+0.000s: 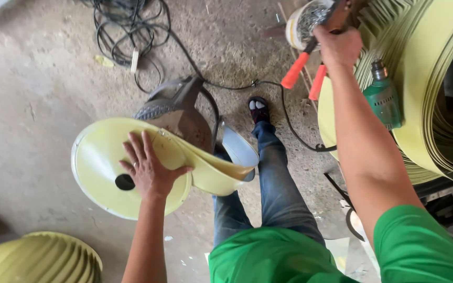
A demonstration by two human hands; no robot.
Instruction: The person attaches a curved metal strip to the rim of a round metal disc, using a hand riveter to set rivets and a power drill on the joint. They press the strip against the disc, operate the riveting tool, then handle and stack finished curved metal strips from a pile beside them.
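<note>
Pale yellow round sheet-metal disc with a dark centre hole sits at centre-left, propped on the person's raised left knee, above the concrete floor. A curled yellow sheet-metal strip runs off its right edge and folds back toward the thigh. Left hand lies flat on the disc face, fingers spread wide, thumb hooked over the strip edge; pressing, not gripping.

Right hand is up at top right, closed tight around metal snips with orange-sleeved handles (blade end hidden by the fist). Just beyond the fist, a white tub of small metal fasteners.

Right of that arm: a large stack of nested yellow sheet-metal rings, with a green electric drill lying on it, chuck pointing up-frame.

Behind the disc, a grey metal stand or machine part, kind unclear. Black cable coils at top, one run trailing past the black-and-white shoe. Blue jeans, green shirt. Bottom-left corner: another ribbed yellow sheet-metal stack, well apart from the disc.
</note>
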